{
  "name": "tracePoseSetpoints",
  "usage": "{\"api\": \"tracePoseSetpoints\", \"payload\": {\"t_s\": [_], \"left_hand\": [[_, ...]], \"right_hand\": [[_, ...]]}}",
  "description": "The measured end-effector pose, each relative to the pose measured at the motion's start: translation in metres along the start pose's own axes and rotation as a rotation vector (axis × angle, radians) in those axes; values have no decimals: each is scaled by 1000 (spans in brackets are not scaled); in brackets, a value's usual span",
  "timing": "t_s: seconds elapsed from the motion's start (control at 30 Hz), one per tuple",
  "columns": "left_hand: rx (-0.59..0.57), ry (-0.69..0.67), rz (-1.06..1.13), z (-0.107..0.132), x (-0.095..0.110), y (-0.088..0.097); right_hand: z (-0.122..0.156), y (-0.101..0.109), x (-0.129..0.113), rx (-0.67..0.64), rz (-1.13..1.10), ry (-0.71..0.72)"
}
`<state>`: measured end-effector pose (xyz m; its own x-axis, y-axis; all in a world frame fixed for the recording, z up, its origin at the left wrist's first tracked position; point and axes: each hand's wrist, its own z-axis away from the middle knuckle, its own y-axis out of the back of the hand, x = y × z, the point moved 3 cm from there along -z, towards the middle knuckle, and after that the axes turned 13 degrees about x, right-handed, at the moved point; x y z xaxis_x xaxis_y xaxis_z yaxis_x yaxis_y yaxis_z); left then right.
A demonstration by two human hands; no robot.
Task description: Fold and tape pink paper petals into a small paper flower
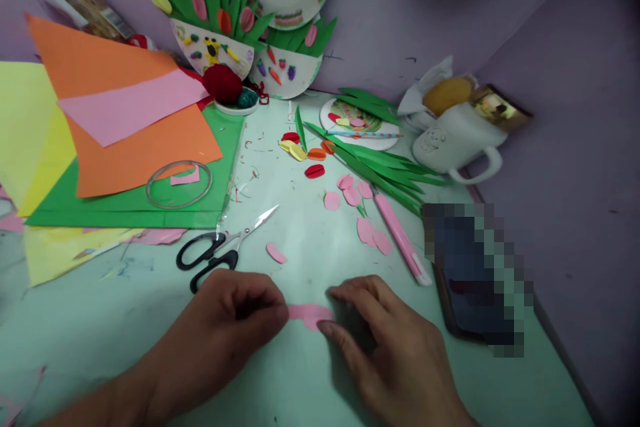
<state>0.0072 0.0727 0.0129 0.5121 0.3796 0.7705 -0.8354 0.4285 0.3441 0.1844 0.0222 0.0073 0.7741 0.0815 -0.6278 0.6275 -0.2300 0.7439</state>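
My left hand (240, 313) pinches the left end of a small pink paper piece (307, 312) low in the middle of the head view. At the piece's right end is my right hand (390, 340), its thumb and forefinger spread apart with a gap between them. The thumb tip meets or nearly meets the paper's lower edge. Just beyond my left hand lie black-handled scissors (227, 247), blades pointing away to the right. A folded pink paper petal (276, 253) rests on the table between the scissors and my hands.
Pink ovals (365, 230), a pink pen-like tool (400, 237) and green paper leaves (385, 167) lie ahead. A phone (470, 280) and white mug (457, 140) stand right. Coloured sheets (150, 147) under a clear ring (179, 203) spread left. Paper-plate crafts (215, 47) lean on the wall.
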Motion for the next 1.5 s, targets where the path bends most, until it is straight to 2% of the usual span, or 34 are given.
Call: {"api": "tracePoseSetpoints", "payload": {"t_s": [0.1, 0.2, 0.27, 0.33, 0.4, 0.47, 0.6, 0.87, 1.0, 1.17, 1.37, 1.5], "left_hand": [[-45, -38, 26, 1, -1, 0], [-37, -182, 9, 6, 2, -3], [-43, -315, -12, 11, 4, -6], [-46, -425, -30, 16, 5, -8], [-38, -496, -31, 18, 4, -11], [-22, -532, -27, 19, 3, -14], [14, -532, -61, 18, 2, -17], [59, -575, -54, 21, 1, -20], [93, -573, -19, 23, 1, -22], [88, -496, 7, 21, 4, -20], [96, -555, -19, 23, 5, -20], [110, -555, -54, 24, 2, -23]], "right_hand": [[2, -3, -4, -9, 33, -16], [3, -4, -6, -7, -96, -61], [4, -4, -5, -27, -198, -158], [4, -6, -3, -61, -308, -313], [4, -6, -2, -75, -436, -465], [3, -5, -3, -59, -552, -551], [3, -1, -7, -39, -651, -552], [5, 6, -12, -44, -693, -410], [6, 4, -9, -41, -800, -528], [7, 1, -3, 30, -827, -678], [11, -3, -4, 36, -781, -696], [13, -4, -8, -20, -786, -697]]}}
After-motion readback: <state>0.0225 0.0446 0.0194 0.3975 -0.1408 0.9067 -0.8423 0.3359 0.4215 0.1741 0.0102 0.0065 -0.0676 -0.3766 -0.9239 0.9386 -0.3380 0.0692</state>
